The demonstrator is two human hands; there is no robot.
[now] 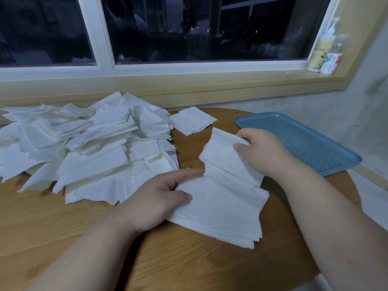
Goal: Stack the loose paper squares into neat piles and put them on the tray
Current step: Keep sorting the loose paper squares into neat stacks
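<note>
Legible text: none.

Pump bottle (323,46), far right end of windowsill (210,70): yellow label w/ dark vertical characters, too blurred to read; green leaf graphic on lower part.

Small box (332,63), just beside bottle: white w/ red patch and teal mark; print not resolvable.

Window glass (189,28), lower left corner of centre pane: small round stamp (121,57), content illegible.

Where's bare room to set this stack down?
The blue tray, right of the right hand, is all bare. Bare table also near-left, between the loose heap and the front edge, and a strip between the single square and the tray. Crowded: far left under the heap; centre, where left hand and right hand hold the stack.
</note>
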